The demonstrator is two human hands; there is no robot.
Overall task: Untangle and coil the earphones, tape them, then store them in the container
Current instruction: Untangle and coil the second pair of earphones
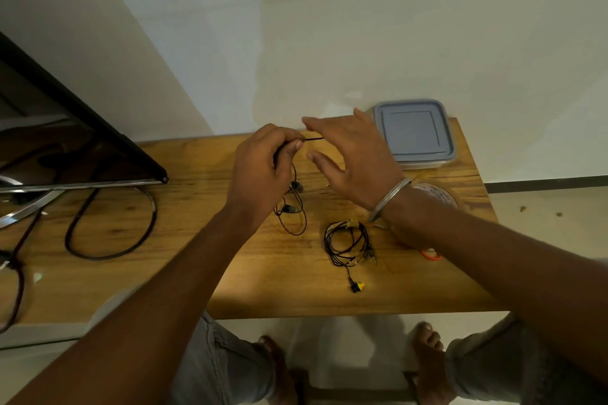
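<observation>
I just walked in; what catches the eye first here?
The left hand grips dangling black earphones above the table, with the right hand open beside it. A coiled set lies nearer, and a lidded container sits far right by the wall.

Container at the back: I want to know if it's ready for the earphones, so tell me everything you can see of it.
The container is a shallow square box with rounded corners. Its grey-blue lid, plastic by the look, has a square outline in its middle and is on; a clearer base shows under the near edge. It sits flat at the wooden table's far right corner, against the wall. The right hand overlaps its left corner in view; contact cannot be told.
</observation>
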